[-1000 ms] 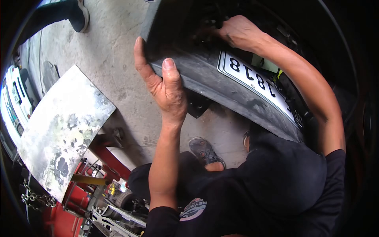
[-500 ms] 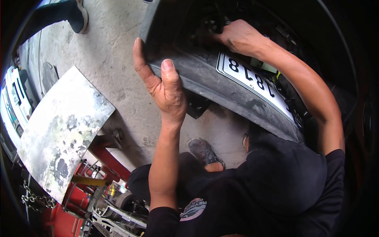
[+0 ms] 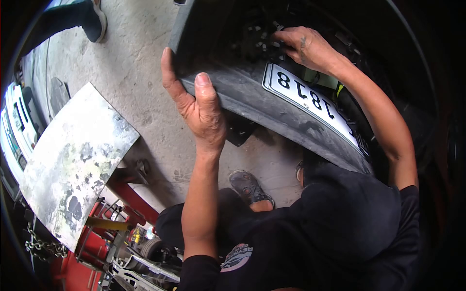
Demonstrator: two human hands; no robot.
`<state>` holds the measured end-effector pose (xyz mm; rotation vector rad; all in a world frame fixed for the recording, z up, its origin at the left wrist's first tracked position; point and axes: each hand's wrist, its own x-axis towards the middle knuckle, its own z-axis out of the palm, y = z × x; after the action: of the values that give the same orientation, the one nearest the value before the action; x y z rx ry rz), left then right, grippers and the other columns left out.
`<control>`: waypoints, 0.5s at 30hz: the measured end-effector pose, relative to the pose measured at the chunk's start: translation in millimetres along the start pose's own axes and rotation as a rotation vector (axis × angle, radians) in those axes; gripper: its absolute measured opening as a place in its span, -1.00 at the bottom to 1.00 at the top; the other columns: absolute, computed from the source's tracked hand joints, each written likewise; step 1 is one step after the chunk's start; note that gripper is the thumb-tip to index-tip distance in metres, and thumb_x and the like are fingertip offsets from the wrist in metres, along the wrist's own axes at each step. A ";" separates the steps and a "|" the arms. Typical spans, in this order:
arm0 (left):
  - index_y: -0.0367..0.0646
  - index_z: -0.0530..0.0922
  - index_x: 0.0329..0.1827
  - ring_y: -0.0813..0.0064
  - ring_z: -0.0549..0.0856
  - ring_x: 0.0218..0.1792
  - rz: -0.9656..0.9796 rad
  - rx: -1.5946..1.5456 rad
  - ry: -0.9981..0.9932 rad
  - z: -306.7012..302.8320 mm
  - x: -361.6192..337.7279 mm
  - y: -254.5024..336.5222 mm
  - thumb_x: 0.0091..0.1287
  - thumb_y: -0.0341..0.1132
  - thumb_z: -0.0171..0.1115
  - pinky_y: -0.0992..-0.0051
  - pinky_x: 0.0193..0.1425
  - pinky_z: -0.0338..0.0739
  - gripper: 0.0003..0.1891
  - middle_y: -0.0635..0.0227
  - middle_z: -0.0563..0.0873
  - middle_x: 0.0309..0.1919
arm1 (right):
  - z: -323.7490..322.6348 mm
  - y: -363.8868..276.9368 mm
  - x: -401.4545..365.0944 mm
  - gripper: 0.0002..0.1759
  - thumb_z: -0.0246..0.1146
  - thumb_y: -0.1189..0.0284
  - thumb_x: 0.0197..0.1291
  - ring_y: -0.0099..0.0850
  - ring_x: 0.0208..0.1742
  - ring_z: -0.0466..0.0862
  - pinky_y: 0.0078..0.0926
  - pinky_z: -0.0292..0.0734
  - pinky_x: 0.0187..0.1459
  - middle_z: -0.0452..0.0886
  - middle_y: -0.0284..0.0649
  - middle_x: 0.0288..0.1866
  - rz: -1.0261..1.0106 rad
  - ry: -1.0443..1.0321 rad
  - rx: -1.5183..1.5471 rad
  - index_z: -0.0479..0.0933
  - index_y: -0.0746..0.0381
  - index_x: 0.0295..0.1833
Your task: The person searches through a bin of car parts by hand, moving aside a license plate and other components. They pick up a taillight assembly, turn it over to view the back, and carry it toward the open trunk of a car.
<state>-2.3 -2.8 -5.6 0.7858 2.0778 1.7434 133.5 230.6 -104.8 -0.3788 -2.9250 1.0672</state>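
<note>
Supporting dark panel [image 3: 272,104] with left hand [image 3: 206,119], thumb and finger spread open; reached among small pieces [image 3: 264,35] with right hand [image 3: 310,48], fingers curled, hold unclear; could not determine progress

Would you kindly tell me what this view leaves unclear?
All in the head view:
Left hand: other fingers hidden behind the dark panel.
Right hand: whatever its fingertips touch is too dark and small.
Number plate: far end steeply angled, unreadable.
Other person: cut off by the picture's edge.
</note>
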 end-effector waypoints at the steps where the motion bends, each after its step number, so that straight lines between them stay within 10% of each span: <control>1: -0.07 0.16 0.73 0.32 0.33 0.58 -0.002 -0.007 -0.001 -0.2 -0.3 -0.8 0.62 -0.20 0.16 0.28 0.71 0.06 -0.33 0.16 0.28 0.63 | -2.0 0.4 -0.1 -0.68 0.32 0.62 0.14 0.01 0.05 0.77 -0.04 0.72 0.10 0.76 0.01 -0.16 0.000 -0.001 -0.001 0.67 0.29 0.05; 7: -0.08 0.17 0.73 0.31 0.32 0.59 0.001 -0.014 -0.005 -0.5 -0.5 -0.8 0.63 -0.21 0.15 0.28 0.72 0.03 -0.33 0.14 0.27 0.63 | -1.9 1.7 -5.4 -0.64 0.38 0.64 0.09 0.03 0.03 0.75 -0.07 0.69 0.05 0.74 -0.01 -0.05 0.041 -0.380 -0.010 0.71 0.32 0.06; 15: -0.19 0.16 0.72 0.31 0.33 0.57 0.011 0.010 0.028 2.9 0.7 3.8 0.59 -0.30 0.15 0.28 0.71 0.05 -0.32 0.16 0.34 0.59 | -10.0 7.5 -2.4 -0.80 0.32 0.57 0.16 0.03 -0.09 0.77 -0.07 0.70 0.01 0.74 0.00 -0.20 0.090 0.078 0.049 0.68 0.32 -0.08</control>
<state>-0.5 0.4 -2.5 0.7819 2.1057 1.7604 138.4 241.9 -101.7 -0.5426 -2.8322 1.1056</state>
